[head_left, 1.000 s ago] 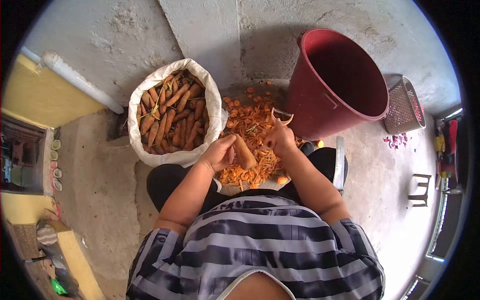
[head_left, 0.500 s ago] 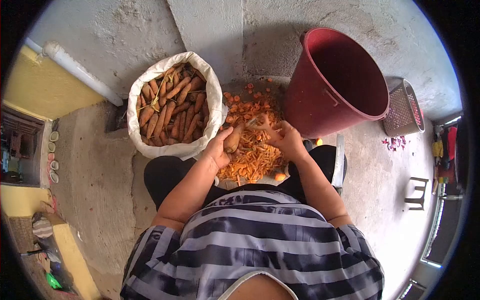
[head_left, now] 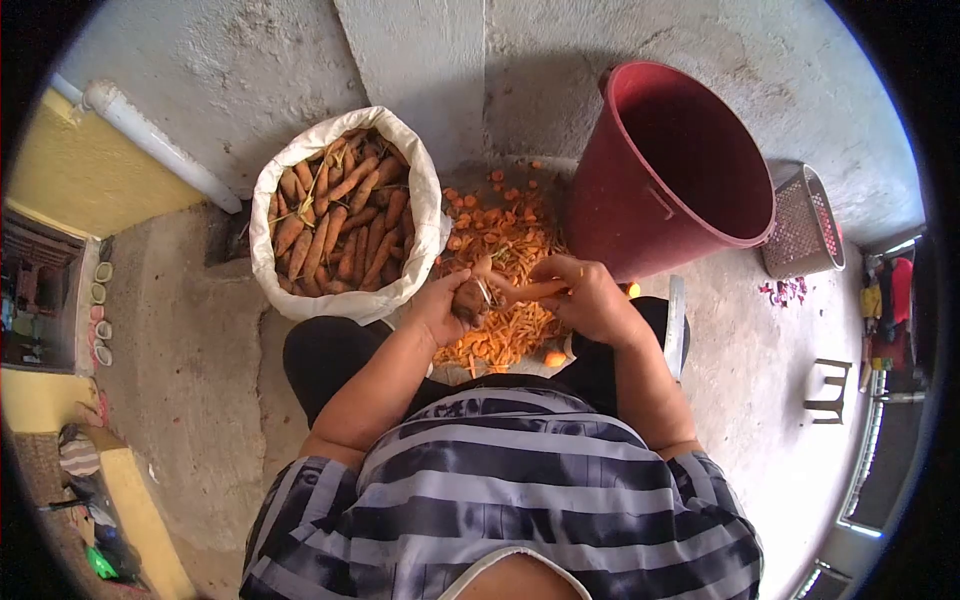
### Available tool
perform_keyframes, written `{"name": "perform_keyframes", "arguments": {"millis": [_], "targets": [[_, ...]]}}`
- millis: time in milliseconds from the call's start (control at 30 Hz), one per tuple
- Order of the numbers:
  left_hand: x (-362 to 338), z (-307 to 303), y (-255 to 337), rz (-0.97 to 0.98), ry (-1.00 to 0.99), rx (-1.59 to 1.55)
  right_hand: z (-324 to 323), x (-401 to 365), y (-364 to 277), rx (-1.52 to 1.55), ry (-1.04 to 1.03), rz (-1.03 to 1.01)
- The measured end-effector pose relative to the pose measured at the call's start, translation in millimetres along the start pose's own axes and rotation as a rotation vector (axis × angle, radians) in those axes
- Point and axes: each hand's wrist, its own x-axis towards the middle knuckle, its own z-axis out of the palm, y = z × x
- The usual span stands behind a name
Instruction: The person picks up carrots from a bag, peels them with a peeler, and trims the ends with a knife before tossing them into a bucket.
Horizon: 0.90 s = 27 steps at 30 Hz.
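Wrapped around a thick brownish carrot (head_left: 468, 301), my left hand (head_left: 436, 312) is closed at the left of the peelings. My right hand (head_left: 596, 303) is closed too, gripping a peeler (head_left: 486, 291) whose thin silver part lies against the carrot; its handle is mostly hidden by the fingers. Beneath both hands spreads a heap of orange carrot peelings (head_left: 500, 345), with round cut carrot ends toward the wall. To the left, a white sack (head_left: 432, 180) with a rolled rim is full of unpeeled carrots (head_left: 335, 225).
A large dark red bucket (head_left: 610, 200) leans at the front right, beside a perforated basket (head_left: 785, 240). Near my right knee is a long knife blade (head_left: 676, 318). A low stool (head_left: 828, 392) stands farther right. The wall (head_left: 420, 60) rises just ahead.
My right hand has come nearer to me, and the peeler now meets the carrot. In my left hand, the carrot has turned and sits lower.
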Motion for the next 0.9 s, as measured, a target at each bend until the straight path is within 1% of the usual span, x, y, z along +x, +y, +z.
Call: {"name": "perform_keyframes", "arguments": {"millis": [33,100,133,200,233,333,367,400,467,500,567,667,767,800,867,900], "targets": [[-1,5,0,0.015,0.023,-0.007,3,1,-3,-0.009,-0.004,0.004],[-4,14,-3,0.04,0.073,-0.023,8,2,-7,0.165,0.084,0.076],[-2,15,-2,0.021,0.05,-0.014,9,4,-8,0.251,0.129,0.109],[0,14,-5,-0.02,0.008,0.0,25,8,8,0.567,0.15,0.132],[-6,22,-4,-0.009,-0.003,0.015,32,10,16,0.724,0.16,0.142],[-18,40,-5,0.011,-0.02,0.036,39,17,23,0.871,0.234,0.172],[-17,41,-7,0.007,-0.012,0.027,40,17,21,1.022,0.247,0.227],[-17,42,-9,0.001,-0.003,0.015,42,17,20,1.098,0.243,0.251],[-18,45,-9,0.008,-0.084,0.041,44,18,17,1.248,0.233,0.3],[-19,46,-9,0.013,-0.124,0.055,46,19,18,1.259,0.209,0.28],[-15,42,-11,0.01,-0.133,0.063,52,21,22,1.28,0.159,0.24],[-14,41,-14,0.004,-0.136,0.035,57,26,31,1.334,0.155,0.288],[-18,45,-14,-0.009,-0.173,-0.012,62,29,43,1.428,0.089,0.324],[-19,45,-14,-0.015,-0.19,-0.028,63,31,50,1.423,0.139,0.345],[-18,35,-16,-0.094,-0.141,-0.035,61,37,72,1.411,0.239,0.385],[-18,29,-17,-0.135,-0.116,-0.04,57,42,96,1.28,0.379,0.386]]}}
